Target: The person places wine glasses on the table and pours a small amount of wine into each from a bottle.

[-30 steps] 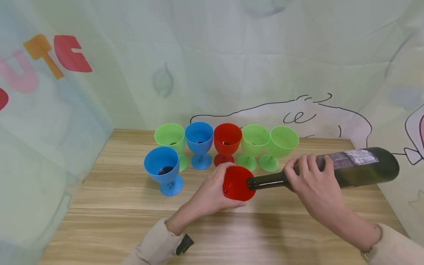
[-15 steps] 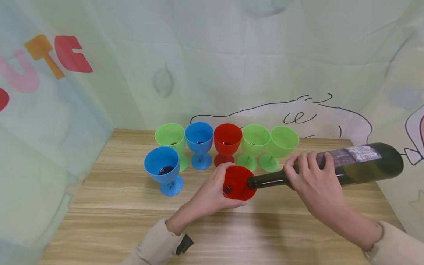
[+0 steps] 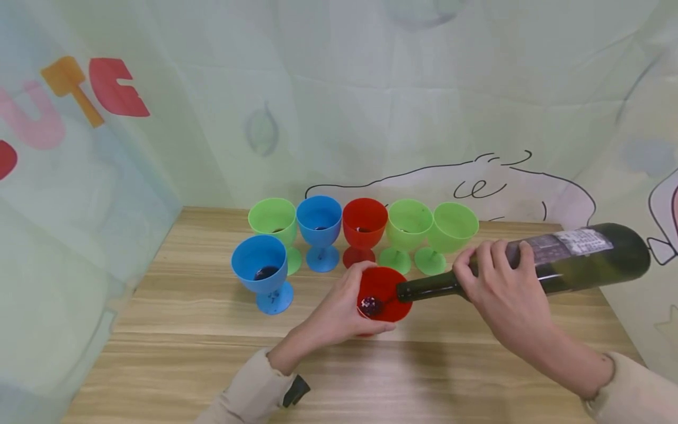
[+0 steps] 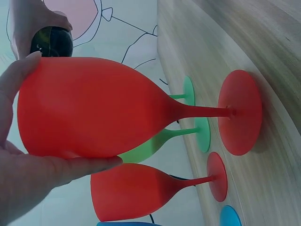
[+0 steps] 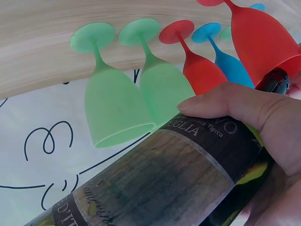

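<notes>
My left hand (image 3: 341, 312) grips the bowl of a red goblet (image 4: 94, 108), thumb and fingers round its sides. The goblet's foot is at the tabletop; whether it touches is unclear. In the head view, my right hand (image 3: 505, 294) holds a dark green wine bottle (image 3: 593, 259) round its shoulder, tilted with its base raised to the right. The bottle's mouth (image 3: 405, 292) is at the goblet's right rim. A thin dark stream runs from it into dark, bubbly liquid (image 3: 371, 305) in the bowl. In the right wrist view, the bottle's label (image 5: 155, 174) faces the camera.
Behind the hands, a row holds a green goblet (image 3: 272, 218), a blue goblet (image 3: 319, 222), a red goblet (image 3: 364, 222) and two more green goblets. Another blue goblet (image 3: 261, 265) with dark liquid stands front left. A printed cloth (image 3: 339, 118) hangs behind the wooden table (image 3: 175, 353).
The bottle's base has risen and moved slightly right, while its mouth has stayed at the red goblet's rim. More dark liquid shows in the goblet. My left hand has barely moved.
</notes>
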`<control>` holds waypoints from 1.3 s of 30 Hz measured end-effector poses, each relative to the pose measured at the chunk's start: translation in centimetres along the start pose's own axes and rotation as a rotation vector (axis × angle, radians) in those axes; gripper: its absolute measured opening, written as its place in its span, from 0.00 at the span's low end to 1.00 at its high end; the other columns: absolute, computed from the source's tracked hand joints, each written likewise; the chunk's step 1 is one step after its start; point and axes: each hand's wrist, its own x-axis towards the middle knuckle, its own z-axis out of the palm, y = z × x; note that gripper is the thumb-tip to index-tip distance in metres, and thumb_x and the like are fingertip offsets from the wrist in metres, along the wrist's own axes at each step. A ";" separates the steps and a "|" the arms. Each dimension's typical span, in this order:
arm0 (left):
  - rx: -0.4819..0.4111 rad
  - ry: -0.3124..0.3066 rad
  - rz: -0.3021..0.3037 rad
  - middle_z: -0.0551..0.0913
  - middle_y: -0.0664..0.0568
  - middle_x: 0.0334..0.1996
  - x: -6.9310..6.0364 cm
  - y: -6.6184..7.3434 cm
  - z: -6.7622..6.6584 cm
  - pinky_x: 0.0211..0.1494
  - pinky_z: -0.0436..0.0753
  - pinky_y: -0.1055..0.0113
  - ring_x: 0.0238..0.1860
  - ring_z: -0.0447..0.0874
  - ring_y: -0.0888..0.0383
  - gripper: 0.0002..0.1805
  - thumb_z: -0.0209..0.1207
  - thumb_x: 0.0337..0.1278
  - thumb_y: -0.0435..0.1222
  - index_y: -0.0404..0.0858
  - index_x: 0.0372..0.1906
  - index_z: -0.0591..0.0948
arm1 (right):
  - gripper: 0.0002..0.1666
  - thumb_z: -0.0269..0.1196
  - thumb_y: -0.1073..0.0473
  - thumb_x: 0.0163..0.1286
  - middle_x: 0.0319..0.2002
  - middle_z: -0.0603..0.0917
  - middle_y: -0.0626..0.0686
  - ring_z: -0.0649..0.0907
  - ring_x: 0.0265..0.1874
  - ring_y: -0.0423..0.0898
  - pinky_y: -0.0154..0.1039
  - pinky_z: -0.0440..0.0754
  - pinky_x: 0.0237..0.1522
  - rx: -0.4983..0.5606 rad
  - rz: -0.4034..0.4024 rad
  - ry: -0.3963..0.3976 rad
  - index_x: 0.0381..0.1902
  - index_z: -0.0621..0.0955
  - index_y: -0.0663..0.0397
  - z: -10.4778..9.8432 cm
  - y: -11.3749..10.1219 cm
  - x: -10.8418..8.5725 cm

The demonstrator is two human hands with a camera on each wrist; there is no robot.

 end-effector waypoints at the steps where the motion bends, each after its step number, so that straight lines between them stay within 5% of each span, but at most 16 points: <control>1: -0.001 0.001 0.000 0.69 0.52 0.54 0.0 0.0 0.0 0.46 0.79 0.57 0.55 0.68 0.55 0.44 0.72 0.36 0.40 0.40 0.60 0.59 | 0.24 0.60 0.73 0.41 0.31 0.71 0.72 0.71 0.32 0.65 0.62 0.69 0.34 -0.004 -0.001 -0.002 0.40 0.67 0.70 0.0 0.0 0.0; 5: -0.001 0.002 -0.001 0.69 0.52 0.54 0.0 -0.2 0.1 0.45 0.79 0.57 0.55 0.68 0.54 0.43 0.71 0.36 0.40 0.40 0.60 0.59 | 0.32 0.66 0.71 0.33 0.31 0.71 0.72 0.71 0.32 0.65 0.62 0.69 0.34 -0.015 -0.002 -0.005 0.40 0.67 0.70 0.0 0.0 0.0; 16: -0.020 0.006 -0.005 0.70 0.52 0.54 0.0 -0.3 0.1 0.46 0.79 0.57 0.54 0.68 0.54 0.43 0.71 0.36 0.40 0.41 0.59 0.59 | 0.30 0.66 0.71 0.34 0.31 0.71 0.72 0.71 0.33 0.66 0.61 0.69 0.33 -0.003 0.002 -0.007 0.40 0.67 0.70 0.0 -0.1 0.0; 20: -0.023 0.006 -0.007 0.70 0.52 0.54 -0.1 -0.4 0.1 0.46 0.79 0.58 0.54 0.68 0.54 0.43 0.71 0.37 0.40 0.40 0.60 0.59 | 0.12 0.43 0.72 0.55 0.29 0.71 0.70 0.71 0.31 0.65 0.60 0.70 0.31 0.018 0.012 0.013 0.39 0.67 0.70 0.1 -0.2 0.0; 23: -0.023 0.007 -0.007 0.70 0.52 0.53 -0.1 -0.5 0.1 0.46 0.79 0.58 0.54 0.68 0.54 0.44 0.71 0.37 0.40 0.40 0.60 0.59 | 0.20 0.28 0.70 0.58 0.28 0.70 0.69 0.71 0.30 0.64 0.60 0.70 0.30 0.034 0.026 0.010 0.38 0.67 0.70 0.1 -0.3 -0.2; 28: -0.026 0.007 -0.019 0.69 0.53 0.54 -0.2 -0.6 0.1 0.45 0.79 0.58 0.55 0.68 0.55 0.44 0.71 0.37 0.40 0.40 0.60 0.59 | 0.13 0.48 0.74 0.53 0.28 0.71 0.68 0.73 0.30 0.63 0.60 0.71 0.29 0.070 0.058 -0.075 0.39 0.67 0.69 0.4 -0.7 -0.7; 31: -0.024 0.003 -0.013 0.69 0.53 0.54 -0.3 -0.6 0.1 0.45 0.79 0.59 0.55 0.67 0.55 0.44 0.71 0.36 0.40 0.39 0.60 0.59 | 0.23 0.61 0.72 0.43 0.28 0.72 0.67 0.73 0.28 0.62 0.59 0.71 0.28 0.089 0.075 -0.110 0.39 0.67 0.68 0.7 -0.9 -1.0; 39: -0.061 0.003 -0.007 0.70 0.53 0.53 -0.5 -0.9 0.0 0.45 0.79 0.60 0.54 0.68 0.55 0.43 0.71 0.37 0.39 0.41 0.60 0.59 | 0.38 0.72 0.63 0.28 0.28 0.73 0.66 0.74 0.28 0.61 0.58 0.70 0.28 0.142 0.134 -0.133 0.39 0.67 0.67 1.4 -1.4 -1.5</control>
